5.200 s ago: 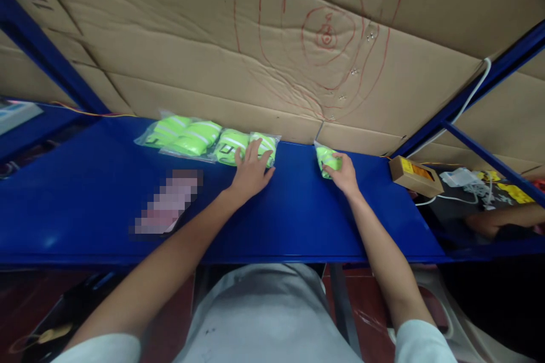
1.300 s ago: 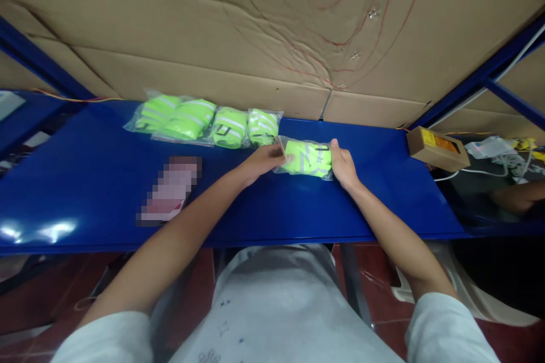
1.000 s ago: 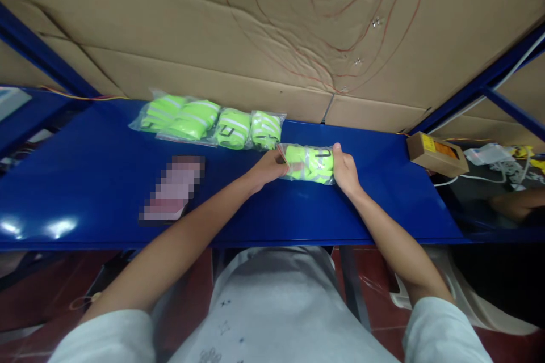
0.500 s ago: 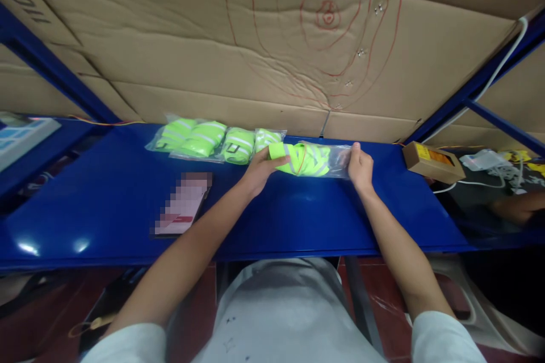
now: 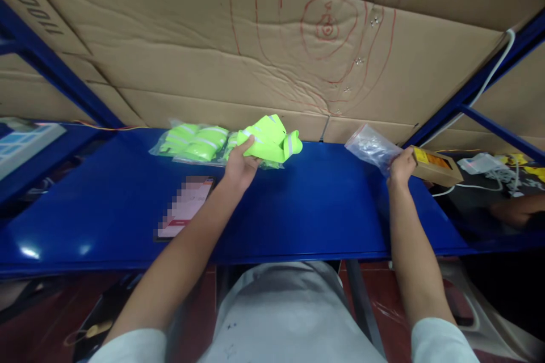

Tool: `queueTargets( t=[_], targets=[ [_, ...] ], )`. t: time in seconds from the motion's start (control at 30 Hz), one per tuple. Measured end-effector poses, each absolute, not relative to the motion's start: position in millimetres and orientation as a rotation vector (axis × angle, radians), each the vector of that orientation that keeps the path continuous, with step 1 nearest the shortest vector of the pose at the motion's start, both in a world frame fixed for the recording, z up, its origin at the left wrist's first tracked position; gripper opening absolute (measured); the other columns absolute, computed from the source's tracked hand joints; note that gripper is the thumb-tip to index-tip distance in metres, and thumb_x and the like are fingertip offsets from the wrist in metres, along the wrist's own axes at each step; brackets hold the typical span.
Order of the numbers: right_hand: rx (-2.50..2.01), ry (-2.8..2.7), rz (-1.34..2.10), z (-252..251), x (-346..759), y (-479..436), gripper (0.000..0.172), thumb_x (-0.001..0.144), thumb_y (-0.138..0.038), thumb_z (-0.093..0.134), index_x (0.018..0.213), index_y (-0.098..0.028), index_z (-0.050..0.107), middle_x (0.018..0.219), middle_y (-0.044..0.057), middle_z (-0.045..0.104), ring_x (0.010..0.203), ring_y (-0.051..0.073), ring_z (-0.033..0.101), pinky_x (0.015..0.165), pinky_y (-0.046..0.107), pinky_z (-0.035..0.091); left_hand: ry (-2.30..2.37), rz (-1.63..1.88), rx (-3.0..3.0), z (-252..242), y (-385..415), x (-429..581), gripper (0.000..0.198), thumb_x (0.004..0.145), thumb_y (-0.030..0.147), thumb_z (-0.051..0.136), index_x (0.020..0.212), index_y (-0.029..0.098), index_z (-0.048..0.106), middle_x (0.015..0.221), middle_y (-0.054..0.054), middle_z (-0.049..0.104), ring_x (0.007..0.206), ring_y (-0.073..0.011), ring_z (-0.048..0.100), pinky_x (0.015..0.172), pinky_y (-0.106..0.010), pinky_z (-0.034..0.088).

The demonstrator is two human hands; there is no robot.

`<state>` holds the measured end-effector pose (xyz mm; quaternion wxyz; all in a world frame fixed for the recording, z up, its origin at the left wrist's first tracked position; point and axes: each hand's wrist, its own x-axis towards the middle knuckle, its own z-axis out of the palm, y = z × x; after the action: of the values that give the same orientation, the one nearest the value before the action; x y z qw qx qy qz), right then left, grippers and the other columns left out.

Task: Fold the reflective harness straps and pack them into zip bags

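My left hand (image 5: 239,163) is closed on a folded neon-green vest with grey reflective stripes (image 5: 269,139), lifted a little above the blue table (image 5: 306,210). My right hand (image 5: 401,167) grips an empty clear plastic bag (image 5: 370,144), held up off the table at the right. Behind the vest, several bagged green vests (image 5: 193,140) lie in a row against the cardboard wall.
A phone (image 5: 185,214) lies flat on the table left of my left arm. A small brown cardboard box (image 5: 435,164) sits just right of my right hand. Another person's arm (image 5: 517,209) rests at the far right, near white cables (image 5: 483,163). Cardboard (image 5: 272,39) backs the table.
The vest has come out of its bag: my left hand pulled it left and up, while my right hand drew the empty bag away to the right.
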<state>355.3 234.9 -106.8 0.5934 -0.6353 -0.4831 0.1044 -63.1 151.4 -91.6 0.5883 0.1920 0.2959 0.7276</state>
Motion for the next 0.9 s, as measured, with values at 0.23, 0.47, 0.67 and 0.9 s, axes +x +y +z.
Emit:
queueTargets(
  t=[0.23, 0.47, 0.67, 0.9],
  targets=[
    [-1.441, -1.2, 0.114, -120.9, 333.5, 234.0, 0.067, 0.094, -0.064, 0.049, 0.14, -0.015, 0.052, 0.143, 0.02, 0.055, 0.137, 0.03, 0.051, 0.116, 0.051, 0.038, 0.604, 1.583, 0.557, -96.7, 144.7, -55.8, 0.036, 0.079, 0.018, 0.081, 0.113, 0.015, 0.069, 0.115, -0.01, 0.078, 0.117, -0.0277, 0.071, 0.103, -0.037, 0.06],
    [-1.618, -1.739, -0.247, -115.8, 322.4, 212.4, 0.032, 0.087, -0.021, 0.054, 0.109, -0.026, 0.077, 0.144, 0.011, 0.056, 0.136, 0.037, 0.045, 0.11, 0.064, 0.031, 0.669, 1.505, 0.932, -100.9, 133.9, -39.4, 0.051, 0.065, 0.023, 0.092, 0.111, 0.022, 0.069, 0.109, -0.004, 0.076, 0.103, -0.0238, 0.072, 0.093, -0.036, 0.06],
    [-1.441, -1.75, -0.286, -92.3, 293.8, 185.1, 0.031, 0.094, -0.021, 0.051, 0.11, -0.026, 0.077, 0.135, 0.011, 0.062, 0.132, 0.035, 0.049, 0.111, 0.063, 0.032, 0.876, 1.808, 1.733, -113.8, 114.3, -16.9, 0.025, 0.08, 0.019, 0.079, 0.104, 0.022, 0.072, 0.131, -0.008, 0.062, 0.124, -0.027, 0.063, 0.109, -0.043, 0.053],
    [-0.8, -2.121, 0.92, -94.3, 227.7, 142.6, 0.054, 0.09, -0.06, 0.067, 0.13, -0.024, 0.061, 0.115, 0.008, 0.07, 0.093, 0.02, 0.067, 0.08, 0.033, 0.056, 0.714, 1.746, 2.171, -125.6, 103.3, -6.8, 0.03, 0.09, 0.008, 0.066, 0.111, 0.028, 0.075, 0.148, -0.008, 0.05, 0.12, -0.0235, 0.067, 0.1, -0.038, 0.059]
  ],
)
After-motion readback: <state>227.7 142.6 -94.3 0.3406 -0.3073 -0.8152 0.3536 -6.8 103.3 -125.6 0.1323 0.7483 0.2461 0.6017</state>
